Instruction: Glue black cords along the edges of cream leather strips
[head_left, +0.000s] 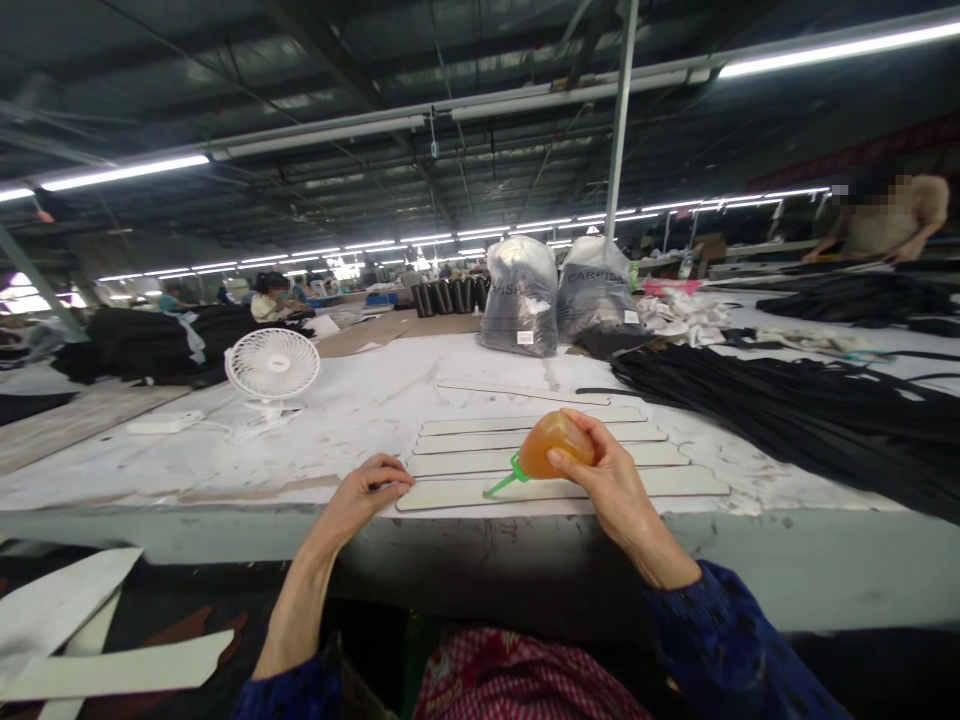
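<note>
In my right hand is a squeeze bottle of amber liquid, tilted so that its green nozzle points down and left. The nozzle tip is at the nearest cream strip, touching it or just above. My left hand is at the left end of the strips, with fingers bent together and fingertips against the nearest strip's end. Behind it lie several more dark-edged cream strips, side by side across the white-covered table. A thin separate strip lies farther back.
A white fan stands at the left beside a white power strip. Filled plastic bags stand at the back, and black straps are heaped on the right. Loose pale pieces lie low at the left. A co-worker is at the far right.
</note>
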